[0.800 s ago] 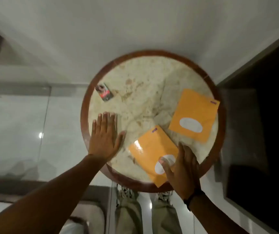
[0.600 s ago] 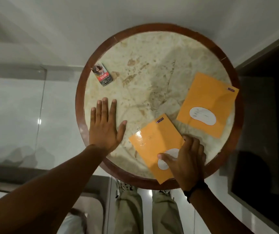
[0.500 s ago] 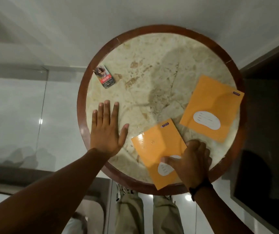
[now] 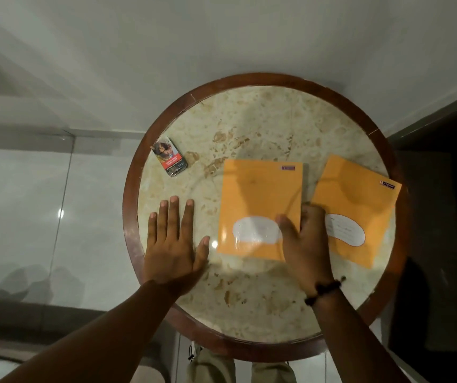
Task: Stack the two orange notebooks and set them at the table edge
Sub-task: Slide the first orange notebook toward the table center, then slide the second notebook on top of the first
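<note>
Two orange notebooks lie on a round marble table (image 4: 263,128) with a dark wooden rim. The nearer notebook (image 4: 260,200) sits mid-table, squared to me, its white label toward me. My right hand (image 4: 306,244) grips its lower right corner, thumb on the cover, fingers curled at its right edge. The second notebook (image 4: 360,200) lies tilted at the table's right side, its near left corner partly hidden by my right hand. My left hand (image 4: 173,241) rests flat on the marble to the left, fingers spread, holding nothing.
A small printed pack (image 4: 170,160) lies near the table's far left rim. Beyond the table are a pale wall and a glossy tiled floor (image 4: 23,203). A dark panel (image 4: 448,217) stands to the right. My legs show below the near rim.
My right hand closed on the near notebook, turned it square and slid it away from the near rim toward the middle, close beside the other notebook. My left hand stayed flat.
</note>
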